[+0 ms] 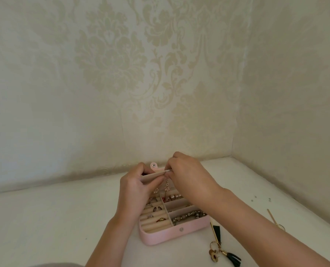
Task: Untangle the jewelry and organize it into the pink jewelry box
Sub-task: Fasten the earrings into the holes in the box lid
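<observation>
Centrally, a pink box (171, 233) is lying open on a white surface (54, 218), its lid (156, 173) being propped upright at the 12 o'clock edge with a snap tab (153, 165) sticking up above it. Both hands are being held together over the lid. The left hand (136, 186) is being curled around the lid's left part, fingers folded in, thumb and fingertips pinched narrow near the top of a dangling earring (167, 185). The right hand (187, 175) is being closed at the same spot from 3 o'clock, fingertips (169, 169) pressed on the lid's rim; whether the earring's hook is being gripped by one hand or both cannot be told. The earring is hanging down in front of the lid's inner face, and a second flower earring (156, 190) is hanging just beside it at 9 o'clock.

Inside the box, rings (156, 214) are being kept in cream rolls at the left, pearls (172, 197) in a compartment toward 1 o'clock, and a beaded bracelet (189, 216) in the near right compartment. A snap stud (181, 230) is showing on the front wall.

Outside the box, at 4 o'clock, tassel earrings (224, 251) are lying on the surface, and a gold bar piece (274, 219) is lying farther at 3 o'clock, partly hidden by the right forearm. Patterned wallpaper (121, 74) is filling the background.
</observation>
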Demonstrator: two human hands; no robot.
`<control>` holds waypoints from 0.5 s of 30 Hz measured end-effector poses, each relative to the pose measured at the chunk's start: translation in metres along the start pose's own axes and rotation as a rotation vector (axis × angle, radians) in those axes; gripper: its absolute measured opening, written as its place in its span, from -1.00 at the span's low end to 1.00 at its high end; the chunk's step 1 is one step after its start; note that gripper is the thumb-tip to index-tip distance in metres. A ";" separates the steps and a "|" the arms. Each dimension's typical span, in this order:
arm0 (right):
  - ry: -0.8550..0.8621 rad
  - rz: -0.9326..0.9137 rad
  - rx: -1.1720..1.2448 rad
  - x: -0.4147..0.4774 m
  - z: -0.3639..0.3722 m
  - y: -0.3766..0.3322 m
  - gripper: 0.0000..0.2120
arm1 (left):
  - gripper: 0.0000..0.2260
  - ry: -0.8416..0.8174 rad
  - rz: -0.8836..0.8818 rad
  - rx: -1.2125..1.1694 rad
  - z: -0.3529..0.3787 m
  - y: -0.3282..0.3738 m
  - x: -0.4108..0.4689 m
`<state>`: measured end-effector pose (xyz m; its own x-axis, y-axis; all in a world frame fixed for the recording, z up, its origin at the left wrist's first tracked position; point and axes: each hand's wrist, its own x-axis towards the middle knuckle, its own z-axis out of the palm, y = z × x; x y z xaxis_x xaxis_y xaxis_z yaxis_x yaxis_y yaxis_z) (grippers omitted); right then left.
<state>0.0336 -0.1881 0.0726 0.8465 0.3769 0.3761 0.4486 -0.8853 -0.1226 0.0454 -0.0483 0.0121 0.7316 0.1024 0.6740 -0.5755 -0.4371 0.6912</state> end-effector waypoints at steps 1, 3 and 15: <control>-0.018 0.001 0.005 0.002 -0.001 0.000 -0.84 | -0.76 0.003 0.009 0.006 0.000 0.000 0.000; -0.057 0.002 0.010 0.005 -0.005 0.001 -0.82 | -0.75 0.006 0.017 0.014 -0.001 0.001 0.001; -0.044 0.005 0.116 0.016 -0.011 0.007 -0.77 | -0.76 0.041 0.017 0.026 0.001 0.000 0.008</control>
<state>0.0474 -0.1912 0.0883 0.8595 0.3862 0.3348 0.4722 -0.8507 -0.2309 0.0521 -0.0479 0.0173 0.7057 0.1314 0.6962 -0.5779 -0.4618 0.6729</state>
